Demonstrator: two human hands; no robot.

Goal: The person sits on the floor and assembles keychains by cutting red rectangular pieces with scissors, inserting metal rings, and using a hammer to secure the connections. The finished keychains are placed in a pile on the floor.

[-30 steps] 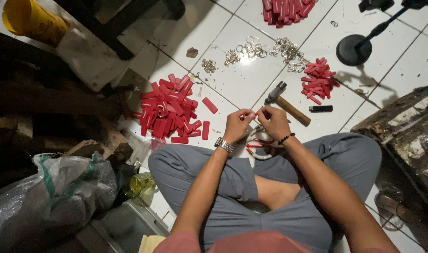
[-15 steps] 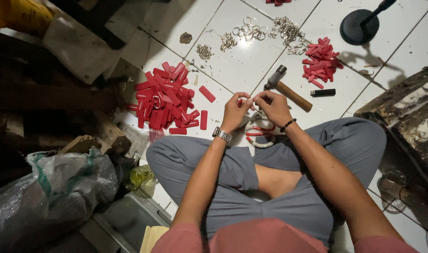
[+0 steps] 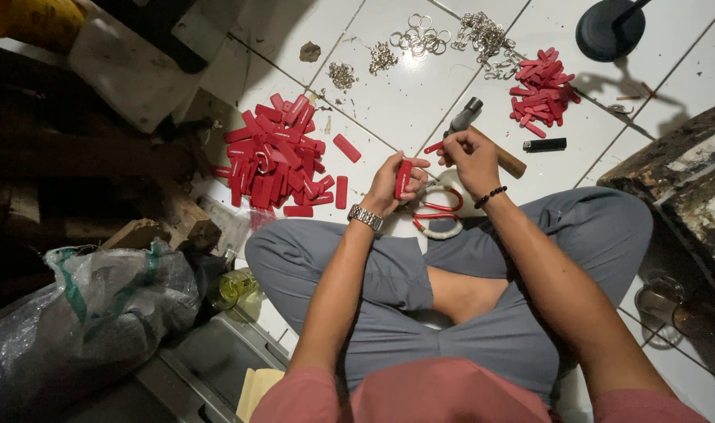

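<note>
At the nine o'clock edge a crumpled grey plastic sack with green trim (image 3: 83,313) is cut off by the frame, and dark wooden clutter above it is too dim to be made out. At about eleven o'clock from the hands a large heap of flat red plastic tags (image 3: 275,157) is spread on the white tiled floor (image 3: 396,102), with a few strays just beside it.

The left hand (image 3: 396,184), wearing a metal wristwatch (image 3: 365,217), is closed around one flat red tag (image 3: 403,178), held upright near the centre of the view. The right hand (image 3: 471,157), with a dark bead bracelet at the wrist, is pinched on a thin red piece (image 3: 433,146) (its exact form is too small to be told), just beside the tag. Below the hands red-handled pliers (image 3: 439,213) are partly hidden. Behind the right hand a wooden-handled hammer (image 3: 483,141) is half covered.

Open tile is left at twelve o'clock, edged by loose metal key rings (image 3: 420,35). At one o'clock a smaller heap of red tags (image 3: 541,86) lies near a small black bar (image 3: 544,145). A round black base (image 3: 612,31) is cut off at the top edge; a dark rough slab (image 3: 678,180) closes the three o'clock side.
</note>
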